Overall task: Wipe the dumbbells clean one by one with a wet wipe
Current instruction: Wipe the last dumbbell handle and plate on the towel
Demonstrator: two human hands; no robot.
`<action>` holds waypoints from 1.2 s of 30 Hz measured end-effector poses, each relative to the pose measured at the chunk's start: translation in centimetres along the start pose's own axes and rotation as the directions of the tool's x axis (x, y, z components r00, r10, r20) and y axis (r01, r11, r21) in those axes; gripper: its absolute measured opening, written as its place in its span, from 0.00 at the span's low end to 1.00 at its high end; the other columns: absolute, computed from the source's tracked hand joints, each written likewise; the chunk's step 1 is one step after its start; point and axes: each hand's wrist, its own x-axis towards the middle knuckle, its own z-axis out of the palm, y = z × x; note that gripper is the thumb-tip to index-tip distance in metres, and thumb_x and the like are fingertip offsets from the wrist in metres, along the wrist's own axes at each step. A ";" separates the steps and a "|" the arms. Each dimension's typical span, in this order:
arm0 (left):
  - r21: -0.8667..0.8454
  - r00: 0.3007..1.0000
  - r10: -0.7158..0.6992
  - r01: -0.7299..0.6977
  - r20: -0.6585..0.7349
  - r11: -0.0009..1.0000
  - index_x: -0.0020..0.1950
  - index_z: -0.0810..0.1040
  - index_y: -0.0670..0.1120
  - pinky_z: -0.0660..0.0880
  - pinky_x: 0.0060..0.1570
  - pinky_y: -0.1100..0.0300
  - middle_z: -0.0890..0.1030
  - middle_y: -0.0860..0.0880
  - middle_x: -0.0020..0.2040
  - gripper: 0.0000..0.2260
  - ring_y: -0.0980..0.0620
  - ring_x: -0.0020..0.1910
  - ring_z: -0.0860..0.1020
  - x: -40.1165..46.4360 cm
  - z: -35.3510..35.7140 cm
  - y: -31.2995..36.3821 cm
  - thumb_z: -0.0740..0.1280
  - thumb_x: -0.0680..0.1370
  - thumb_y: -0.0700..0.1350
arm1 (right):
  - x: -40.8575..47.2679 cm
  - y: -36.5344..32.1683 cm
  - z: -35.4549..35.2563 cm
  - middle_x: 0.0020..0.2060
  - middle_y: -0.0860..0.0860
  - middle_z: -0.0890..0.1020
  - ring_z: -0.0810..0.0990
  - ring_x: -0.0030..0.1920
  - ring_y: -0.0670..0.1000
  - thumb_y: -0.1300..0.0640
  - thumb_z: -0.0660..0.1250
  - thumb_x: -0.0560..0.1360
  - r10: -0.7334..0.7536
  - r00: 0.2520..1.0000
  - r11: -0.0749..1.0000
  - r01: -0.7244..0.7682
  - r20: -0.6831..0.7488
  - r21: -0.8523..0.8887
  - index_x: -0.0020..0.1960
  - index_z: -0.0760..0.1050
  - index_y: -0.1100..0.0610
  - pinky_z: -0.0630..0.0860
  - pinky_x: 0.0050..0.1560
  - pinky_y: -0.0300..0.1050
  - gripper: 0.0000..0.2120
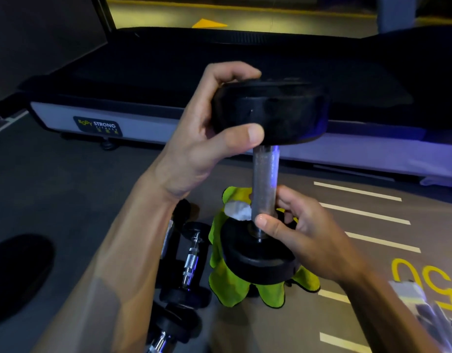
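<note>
1. The fingers of the left hand (207, 131) are curled over the top disc of the dumbbell (265, 174), thumb pressed on its near edge, so they hold it firmly. The fingers of the right hand (306, 233) wrap the lower end of the knurled bar, thumb in front, pinching the white wipe (239, 211) against the far side of the bar.
2. The dumbbell stands upright at centre frame, its bottom disc resting on a green cloth (235, 281) spread on the floor.
3. Step in hand, as I judge it: wiping the bar of this dumbbell, with the left hand steadying it from above.
4. Next move likely calls for sliding or twisting the wipe along the bar, then over the discs. The left hand must keep the weight from tipping, since it balances on one disc over soft cloth.
5. Around it: more dumbbells (189, 263) lie at lower centre-left, close beside the cloth, presumably waiting or already done; I cannot tell which.
6. A treadmill (148, 123) runs across the upper frame, well behind. Painted lines (365, 212) mark the floor at right. A blurred packet (418, 301) sits at lower right.
7. Nothing blocks the bar itself; the lying dumbbells crowd the left side when setting this one down.
</note>
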 end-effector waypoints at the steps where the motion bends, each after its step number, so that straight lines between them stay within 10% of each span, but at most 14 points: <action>1: 0.033 1.000 -0.019 0.020 -0.019 0.999 0.70 0.69 0.49 0.72 0.68 0.52 0.73 0.39 0.69 0.27 0.50 0.67 0.74 -0.2 0.1 0.2 0.71 0.72 0.50 | -0.1 0.0 0.3 0.49 0.49 0.85 0.82 0.49 0.46 0.49 0.70 0.78 0.002 0.999 1.000 -0.002 -0.037 0.009 0.57 0.80 0.52 0.76 0.49 0.36 0.10; 7: 0.140 0.974 -0.027 0.060 -0.226 0.988 0.70 0.71 0.51 0.78 0.62 0.60 0.79 0.53 0.63 0.39 0.56 0.63 0.81 -0.6 2.2 1.1 0.83 0.64 0.56 | 0.0 0.1 1.7 0.54 0.49 0.87 0.85 0.55 0.50 0.51 0.69 0.79 0.016 0.988 0.998 -0.006 -0.154 0.066 0.60 0.80 0.52 0.81 0.58 0.59 0.11; 11: 0.144 0.958 0.033 0.009 -0.286 0.990 0.67 0.75 0.48 0.79 0.60 0.59 0.81 0.52 0.60 0.39 0.56 0.60 0.82 -0.8 3.0 1.4 0.87 0.60 0.52 | -0.3 -0.2 1.7 0.48 0.52 0.86 0.84 0.45 0.50 0.55 0.69 0.80 0.011 0.989 0.985 0.015 -0.145 0.172 0.57 0.80 0.58 0.81 0.46 0.48 0.08; 14: 0.108 0.961 0.057 -0.028 -0.271 0.994 0.67 0.76 0.47 0.79 0.61 0.57 0.81 0.52 0.58 0.39 0.54 0.60 0.82 -1.3 3.9 2.0 0.88 0.59 0.47 | -1.0 -0.3 1.6 0.42 0.46 0.85 0.80 0.41 0.40 0.56 0.71 0.80 -0.015 0.982 0.988 0.044 -0.190 0.146 0.54 0.81 0.57 0.76 0.44 0.40 0.05; 19: -0.017 0.982 0.129 -0.133 -0.139 0.991 0.69 0.71 0.44 0.74 0.72 0.39 0.76 0.47 0.65 0.38 0.41 0.69 0.77 0.3 3.0 2.4 0.84 0.62 0.45 | -0.8 -0.8 0.5 0.50 0.49 0.87 0.84 0.53 0.54 0.46 0.71 0.76 -0.051 0.936 0.997 0.030 -0.348 -0.066 0.60 0.82 0.43 0.80 0.55 0.61 0.13; 25: -0.099 1.000 -0.027 0.027 0.011 0.995 0.72 0.68 0.44 0.74 0.70 0.50 0.74 0.44 0.68 0.35 0.47 0.68 0.76 0.6 2.3 0.4 0.78 0.68 0.41 | -0.3 0.4 1.7 0.47 0.47 0.87 0.84 0.52 0.56 0.37 0.71 0.73 -0.002 0.897 0.996 -0.036 -0.441 -0.079 0.57 0.81 0.43 0.80 0.53 0.64 0.16; 36: 0.109 0.998 0.031 -0.025 -0.054 0.994 0.71 0.73 0.51 0.75 0.59 0.59 0.74 0.38 0.69 0.28 0.43 0.65 0.77 0.1 2.0 1.0 0.72 0.71 0.50 | -2.1 -0.4 -0.9 0.42 0.34 0.83 0.83 0.43 0.42 0.56 0.78 0.74 -0.005 0.912 0.955 -0.117 -0.410 -0.272 0.52 0.80 0.35 0.77 0.45 0.31 0.17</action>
